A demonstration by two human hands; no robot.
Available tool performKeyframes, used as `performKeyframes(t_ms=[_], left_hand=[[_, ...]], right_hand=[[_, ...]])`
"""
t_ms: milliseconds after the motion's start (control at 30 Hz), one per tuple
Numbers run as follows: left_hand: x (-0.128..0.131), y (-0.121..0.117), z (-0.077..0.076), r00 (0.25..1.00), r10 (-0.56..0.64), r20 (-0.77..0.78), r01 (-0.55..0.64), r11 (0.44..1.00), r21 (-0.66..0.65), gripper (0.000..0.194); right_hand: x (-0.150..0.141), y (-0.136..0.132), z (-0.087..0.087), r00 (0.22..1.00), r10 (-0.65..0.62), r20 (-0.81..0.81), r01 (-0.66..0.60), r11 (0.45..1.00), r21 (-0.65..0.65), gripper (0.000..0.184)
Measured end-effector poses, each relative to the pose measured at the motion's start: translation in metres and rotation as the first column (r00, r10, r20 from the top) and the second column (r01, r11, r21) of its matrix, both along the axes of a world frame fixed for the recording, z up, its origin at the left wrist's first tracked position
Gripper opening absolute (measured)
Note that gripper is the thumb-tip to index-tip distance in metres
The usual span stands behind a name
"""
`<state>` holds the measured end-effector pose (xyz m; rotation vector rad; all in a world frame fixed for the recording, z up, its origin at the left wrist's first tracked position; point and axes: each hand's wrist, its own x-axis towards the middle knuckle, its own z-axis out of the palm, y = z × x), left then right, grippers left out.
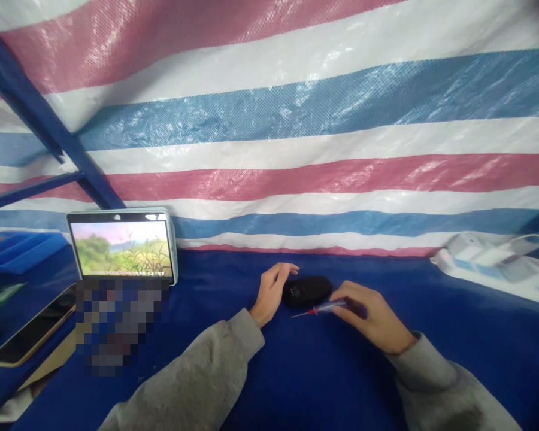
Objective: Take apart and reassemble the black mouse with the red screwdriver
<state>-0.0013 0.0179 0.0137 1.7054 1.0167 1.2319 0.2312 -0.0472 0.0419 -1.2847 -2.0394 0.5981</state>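
Grey, thick-knit sleeves [202,377] lie nearest our view, 2 of them, reaching up over a deep-blue, smooth counter [305,377]. Behind it we face a red, white and blue striped plastic sheet [296,123], creased and shiny, with a blue bar frame [56,129] at left. On the counter's left side stands a pale-edged tablet [123,248] showing a grassy landscape; a black-screened, gold-edged phone [33,326] lies before it, and a white power strip [489,269] sits at far right.

Between our hands, on the counter, is a flat black oval device [308,289], its long axis running left to right. Just on the near side of it, a slim screwdriver [326,307] points its tip left and slightly towards us. Its shaft is thin metal, its collar red, its handle clear and purplish; the device is matt, with small pale print near its left end.

Our right hand [375,314] has its fingers closed round the handle. Our left hand [269,294] curves its fingers along the device's left end; whether they grip it, we cannot tell.
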Motion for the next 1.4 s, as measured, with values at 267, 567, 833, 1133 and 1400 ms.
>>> performKeyframes(t_ms=[267, 567, 833, 1133, 1400], left_hand=[[-0.002, -0.005, 0.002, 0.997, -0.047, -0.069, 0.056, 0.989, 0.134, 0.035], [0.001, -0.004, -0.002, 0.992, 0.024, -0.124, 0.003, 0.977, 0.214, 0.027], [0.001, -0.002, -0.006, 0.995, 0.017, -0.102, 0.004, 0.979, 0.205, 0.023], [0.002, -0.004, -0.002, 0.99, 0.025, -0.136, 0.002, 0.981, 0.194, 0.029], [0.002, -0.004, -0.004, 0.989, 0.031, -0.143, 0.004, 0.972, 0.233, 0.026]], right_hand=[[-0.003, -0.002, -0.01, 0.848, -0.333, -0.412, 0.387, 0.921, 0.052, 0.027], [-0.008, -0.004, -0.01, 0.803, -0.355, -0.479, 0.431, 0.901, 0.054, 0.025], [-0.007, -0.003, -0.017, 0.79, -0.364, -0.494, 0.442, 0.895, 0.048, 0.024], [-0.008, -0.004, -0.015, 0.77, -0.323, -0.551, 0.404, 0.914, 0.028, 0.026], [-0.009, -0.005, -0.011, 0.742, -0.318, -0.59, 0.406, 0.914, 0.019, 0.022]])
